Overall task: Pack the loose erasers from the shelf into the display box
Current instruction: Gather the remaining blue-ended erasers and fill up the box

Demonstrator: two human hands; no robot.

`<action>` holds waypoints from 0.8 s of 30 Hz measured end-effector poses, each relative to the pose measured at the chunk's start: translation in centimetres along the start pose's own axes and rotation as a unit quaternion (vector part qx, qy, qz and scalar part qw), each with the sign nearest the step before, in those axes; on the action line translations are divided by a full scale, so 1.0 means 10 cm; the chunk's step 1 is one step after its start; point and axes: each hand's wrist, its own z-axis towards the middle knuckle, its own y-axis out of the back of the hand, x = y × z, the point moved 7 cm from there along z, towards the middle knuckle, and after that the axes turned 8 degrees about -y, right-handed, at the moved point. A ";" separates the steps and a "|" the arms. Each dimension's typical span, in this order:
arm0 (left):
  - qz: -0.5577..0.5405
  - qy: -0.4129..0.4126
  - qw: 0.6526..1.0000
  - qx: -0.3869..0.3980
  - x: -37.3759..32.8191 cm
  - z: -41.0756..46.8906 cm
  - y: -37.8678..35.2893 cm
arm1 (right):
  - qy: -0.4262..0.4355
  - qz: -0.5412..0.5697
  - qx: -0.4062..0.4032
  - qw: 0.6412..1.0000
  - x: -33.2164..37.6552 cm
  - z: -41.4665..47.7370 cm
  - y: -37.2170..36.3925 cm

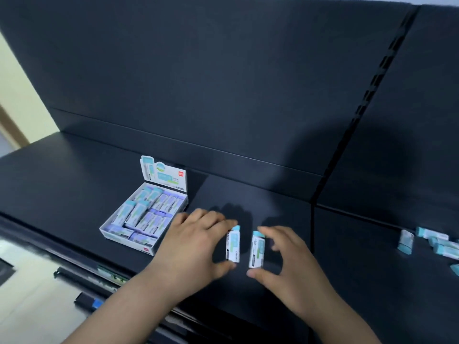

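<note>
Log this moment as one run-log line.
left hand: pinches first eraser | right hand: pinches second eraser | box: many erasers inside | loose erasers: far right

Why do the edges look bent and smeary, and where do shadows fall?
Head view: the wide lens bows the shelf lines; the left edge and the loose erasers far right are smeared; the left hand and right hand throw soft shadows beyond them, a bigger shadow darkens the back panel; the left eraser and right eraser they pinch look fairly sharp.
</note>
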 end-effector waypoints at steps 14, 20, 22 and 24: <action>0.033 0.003 0.999 -0.028 1.49 -0.14 0.34 | -0.019 0.014 -0.034 0.999 0.88 0.60 -0.79; -0.007 -0.040 0.999 0.022 2.02 -0.04 0.13 | -0.047 -0.010 -0.065 0.997 1.19 1.00 -1.09; -0.021 -0.057 0.998 0.022 2.07 0.04 0.08 | -0.057 -0.024 -0.085 0.995 1.25 1.14 -1.12; -0.010 -0.075 0.997 0.034 2.11 0.12 0.00 | -0.076 -0.054 -0.086 0.992 1.27 1.24 -1.16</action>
